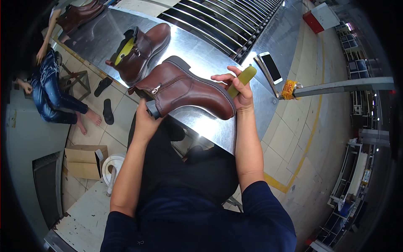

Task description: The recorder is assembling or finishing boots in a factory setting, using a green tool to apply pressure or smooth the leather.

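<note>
At the far left, a seated person in blue jeans [52, 86] has bare feet on the tiled floor, near a pair of black slippers [108, 111], and above them dark brown footwear [82, 17] lies at the far end of the table. Lower down, an open cardboard box [86, 161] stands on the floor just beside a white round fitting [113, 164] with a hose. On the metal table [212, 134], a second brown boot [145, 52] lies with its toe pointing away, black lining and a yellow-green piece [125, 51] showing in its opening. Just beside it, the held boot [184, 90] is tilted on its side over the near edge of the table, zip side in view, sole turned up and away, toe to the right. The left hand [147, 122] grips the opening of its shaft at the dark lining, fingers closed on the edge and partly hidden. Beyond, a row of metal bars [222, 25] runs along the table. At the toe, the right hand [241, 94] pinches a flat yellow-green strip [244, 79] between thumb and fingers, other fingers spread behind it; whether they touch the boot I cannot tell. Farther right, a phone [270, 67] lies near the table's edge, above a rail [340, 85] whose end is wrapped in orange-yellow material [289, 90].
</note>
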Motion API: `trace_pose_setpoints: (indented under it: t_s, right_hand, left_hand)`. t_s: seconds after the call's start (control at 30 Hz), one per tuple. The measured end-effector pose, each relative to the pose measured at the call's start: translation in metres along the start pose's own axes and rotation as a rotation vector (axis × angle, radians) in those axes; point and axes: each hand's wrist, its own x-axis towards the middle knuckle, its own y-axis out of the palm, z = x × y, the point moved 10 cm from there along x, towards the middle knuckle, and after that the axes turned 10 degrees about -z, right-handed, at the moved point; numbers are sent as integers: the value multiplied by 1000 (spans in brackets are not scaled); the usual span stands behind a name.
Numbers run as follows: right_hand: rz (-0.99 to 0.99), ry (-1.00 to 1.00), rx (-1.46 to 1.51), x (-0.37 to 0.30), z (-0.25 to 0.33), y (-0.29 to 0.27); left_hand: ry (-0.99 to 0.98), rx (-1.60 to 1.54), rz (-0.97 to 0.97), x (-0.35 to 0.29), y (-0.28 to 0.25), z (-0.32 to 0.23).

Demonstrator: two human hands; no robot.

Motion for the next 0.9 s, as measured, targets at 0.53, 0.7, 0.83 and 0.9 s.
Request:
trace_pose_setpoints:
  t_s: [0.53, 0.7, 0.83, 0.9]
  right_hand:
    - [57, 145, -175, -4, -14, 25]
    - [-110, 88, -376, 1, -12, 18]
    - [-163, 101, -395, -3, -7, 9]
    - [-152, 56, -449, -2, -5, 15]
  left_hand:
    - [-487, -835, -209, -6, 46, 13]
    - [-538, -878, -272, -10, 33, 5]
    - [-336, -714, -304, -24, -13, -34]
    - [-198, -593, -275, -32, -36, -71]
